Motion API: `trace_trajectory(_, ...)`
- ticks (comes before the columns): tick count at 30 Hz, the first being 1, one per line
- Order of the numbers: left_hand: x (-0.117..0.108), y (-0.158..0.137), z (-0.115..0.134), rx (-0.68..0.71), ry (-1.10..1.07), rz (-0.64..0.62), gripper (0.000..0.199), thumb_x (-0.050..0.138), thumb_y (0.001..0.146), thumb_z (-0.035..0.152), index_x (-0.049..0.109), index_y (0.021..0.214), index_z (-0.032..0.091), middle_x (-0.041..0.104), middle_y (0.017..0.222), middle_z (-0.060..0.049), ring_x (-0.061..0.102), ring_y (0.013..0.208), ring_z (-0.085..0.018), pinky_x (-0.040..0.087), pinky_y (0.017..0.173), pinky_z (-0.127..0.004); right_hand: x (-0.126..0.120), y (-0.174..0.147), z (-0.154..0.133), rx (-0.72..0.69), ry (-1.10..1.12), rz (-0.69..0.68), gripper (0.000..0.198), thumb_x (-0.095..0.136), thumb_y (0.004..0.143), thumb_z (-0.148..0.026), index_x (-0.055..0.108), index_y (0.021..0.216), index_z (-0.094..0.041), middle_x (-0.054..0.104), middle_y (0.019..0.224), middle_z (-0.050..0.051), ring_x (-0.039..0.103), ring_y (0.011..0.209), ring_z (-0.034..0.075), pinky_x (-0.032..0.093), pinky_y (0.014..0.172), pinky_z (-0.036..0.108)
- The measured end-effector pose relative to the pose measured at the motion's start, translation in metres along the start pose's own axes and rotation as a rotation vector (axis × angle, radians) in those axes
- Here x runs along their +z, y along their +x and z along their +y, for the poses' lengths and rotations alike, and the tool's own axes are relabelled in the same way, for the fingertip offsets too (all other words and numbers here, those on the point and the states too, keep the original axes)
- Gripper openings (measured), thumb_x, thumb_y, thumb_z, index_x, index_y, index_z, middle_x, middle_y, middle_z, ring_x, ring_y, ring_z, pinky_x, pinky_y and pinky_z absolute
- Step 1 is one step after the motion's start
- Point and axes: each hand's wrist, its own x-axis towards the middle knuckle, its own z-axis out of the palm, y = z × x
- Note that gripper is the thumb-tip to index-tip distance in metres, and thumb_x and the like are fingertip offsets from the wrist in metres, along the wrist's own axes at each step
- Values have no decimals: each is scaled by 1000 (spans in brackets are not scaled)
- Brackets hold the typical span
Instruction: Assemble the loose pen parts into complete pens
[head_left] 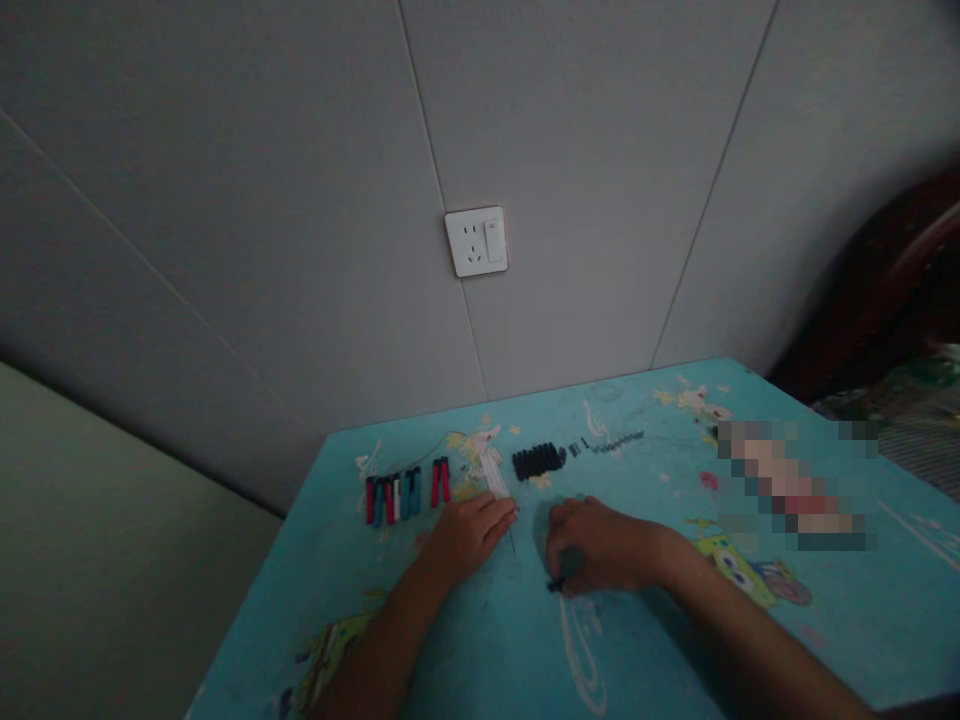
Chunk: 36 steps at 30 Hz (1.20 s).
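Observation:
My left hand [471,530] rests low over the table, its fingers pressed together at the near end of a bundle of thin white sticks [493,472]. Whatever lies under those fingertips is hidden. To its right, my right hand [596,545] is curled closed, with a small black piece [555,585] at its fingertips. Left of the hands lies a row of short red, blue and white tubes with dark ends [388,498], and a pair of red tubes [440,482] sits apart. Beyond the hands is a row of short black cylinders [538,461].
Small dark pieces [578,448] and a line of tiny dark bits [619,442] trail rightward from the black cylinders. A blurred-out patch [795,485] covers something on the right. The blue cartoon-print table [637,660] meets a grey wall with a socket [477,241].

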Motion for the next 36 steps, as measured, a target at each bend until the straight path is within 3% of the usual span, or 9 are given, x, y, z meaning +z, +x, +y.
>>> trace_trajectory(5,4,-2,-2,62,47,20,34,42,99,31,59,127,23,68,89,-5,64,72,-14,50,66,-24,-4,1,-2,-28,88,0,18,67,80,-22,71,98,-24,66,95,3,61,90,19,43,83,31)
trace_trajectory(10,4,-4,-5,81,49,14,33,42,99,27,58,128,22,70,93,-5,66,78,-15,52,69,-26,-16,9,-6,93,179,228,17,50,93,-23,63,103,-19,65,86,2,58,76,15,44,70,26)
trace_trajectory(23,-1,-3,-4,41,36,51,28,45,97,27,63,118,22,70,89,-5,67,77,-16,51,68,-26,-7,22,-5,73,157,406,16,55,92,-26,64,104,-21,64,97,4,60,88,16,46,80,29)
trace_trajectory(30,-5,-2,2,42,60,28,30,40,99,29,63,117,20,70,89,-6,67,80,-17,51,72,-28,-2,27,-5,68,173,416,17,56,90,-24,66,104,-21,66,95,4,61,87,16,47,79,29)
trace_trajectory(36,-12,1,9,-49,132,-57,27,40,99,31,62,112,22,68,86,-5,66,79,-18,50,71,-29,11,34,4,112,286,505,16,57,89,-27,68,99,-22,68,96,4,63,89,18,49,81,30)
